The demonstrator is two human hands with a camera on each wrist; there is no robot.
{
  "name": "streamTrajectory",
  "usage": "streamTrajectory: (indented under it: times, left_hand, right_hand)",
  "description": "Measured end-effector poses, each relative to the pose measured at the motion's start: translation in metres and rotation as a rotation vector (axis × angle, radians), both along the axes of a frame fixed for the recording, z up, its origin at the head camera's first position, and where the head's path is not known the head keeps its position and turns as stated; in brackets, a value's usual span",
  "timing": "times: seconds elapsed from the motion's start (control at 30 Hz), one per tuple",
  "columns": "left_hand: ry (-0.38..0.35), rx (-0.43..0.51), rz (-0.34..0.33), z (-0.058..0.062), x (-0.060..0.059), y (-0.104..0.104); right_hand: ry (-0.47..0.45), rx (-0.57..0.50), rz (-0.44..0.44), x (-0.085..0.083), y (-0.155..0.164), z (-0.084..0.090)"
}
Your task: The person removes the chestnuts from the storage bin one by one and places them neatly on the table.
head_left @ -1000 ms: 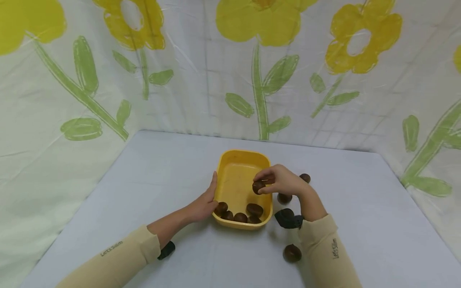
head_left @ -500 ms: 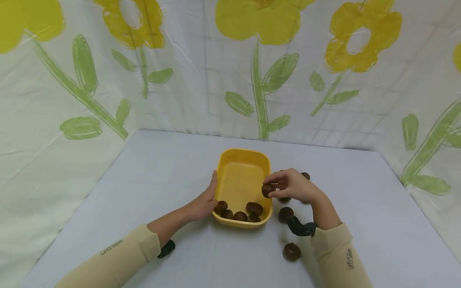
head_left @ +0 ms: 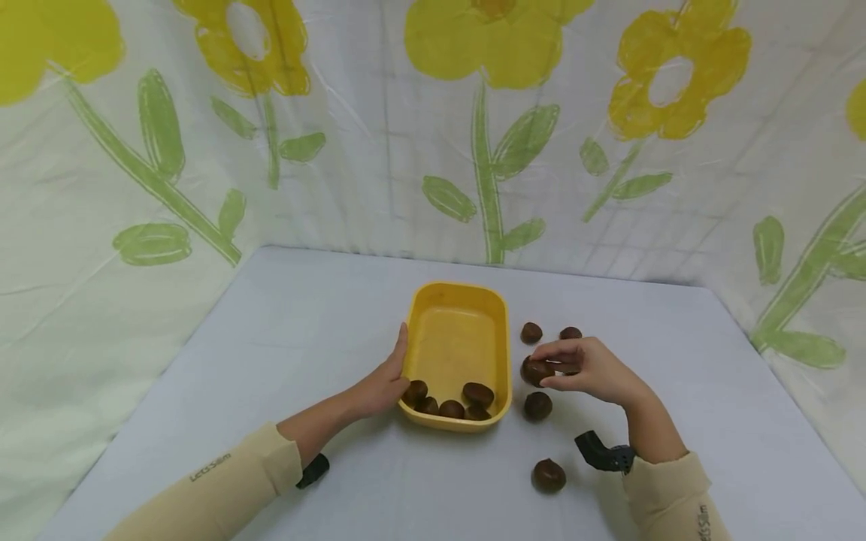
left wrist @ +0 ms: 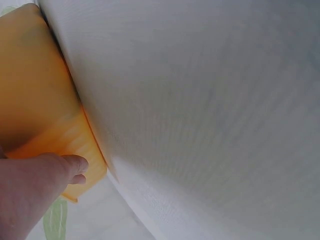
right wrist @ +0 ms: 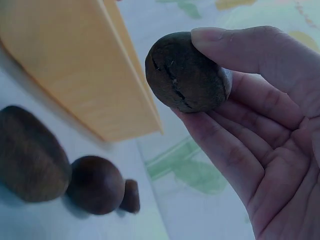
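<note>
In the head view my right hand (head_left: pixel 591 372) pinches a brown chestnut (head_left: pixel 537 370) between thumb and fingertips, just right of a yellow plastic tub (head_left: pixel 509 338). The right wrist view shows this chestnut (right wrist: pixel 187 72) with a dark crack, raised above the table. My left hand (head_left: pixel 382 387) rests along the tub's left side with fairly straight fingers. In the left wrist view, its fingertips (left wrist: pixel 76 164) touch the tub's outer wall (left wrist: pixel 40 75). Several chestnuts, one of them this oval chestnut (head_left: pixel 478 394), lie at the tub's near end.
Loose chestnuts lie on the white table (head_left: pixel 325 315) right of the tub: a far chestnut (head_left: pixel 531 333), another chestnut (head_left: pixel 570 333) behind my right hand, a nearer chestnut (head_left: pixel 537 406) and the nearest chestnut (head_left: pixel 549 476). A flower-printed curtain (head_left: pixel 379 150) stands behind.
My right hand has moved right and toward me with the chestnut, from over the tub's right rim to above the table beside it. The left hand and tub have stayed put.
</note>
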State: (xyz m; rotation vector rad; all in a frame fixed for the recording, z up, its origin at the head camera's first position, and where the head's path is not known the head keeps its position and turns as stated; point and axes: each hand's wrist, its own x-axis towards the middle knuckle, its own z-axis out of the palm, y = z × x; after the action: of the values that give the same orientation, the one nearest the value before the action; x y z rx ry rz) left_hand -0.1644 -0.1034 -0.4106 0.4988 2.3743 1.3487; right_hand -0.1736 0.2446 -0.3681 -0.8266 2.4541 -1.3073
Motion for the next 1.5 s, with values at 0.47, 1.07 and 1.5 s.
streamTrajectory:
  times: [0.47,1.07,1.5]
  left_hand:
    - [-0.014,0.001,0.014,0.002,0.001,0.001]
    - [-0.009,0.004,0.012,0.003,0.002,0.001]
    - [-0.002,0.010,-0.001,0.002,0.001,0.000]
  right_hand:
    - [-0.022,0.018,-0.136,0.023,0.042,-0.019]
    - [-0.127,-0.002,-0.186,0.038,0.071,-0.043]
    - [-0.128,-0.014,-0.173,0.035,0.074,-0.052]
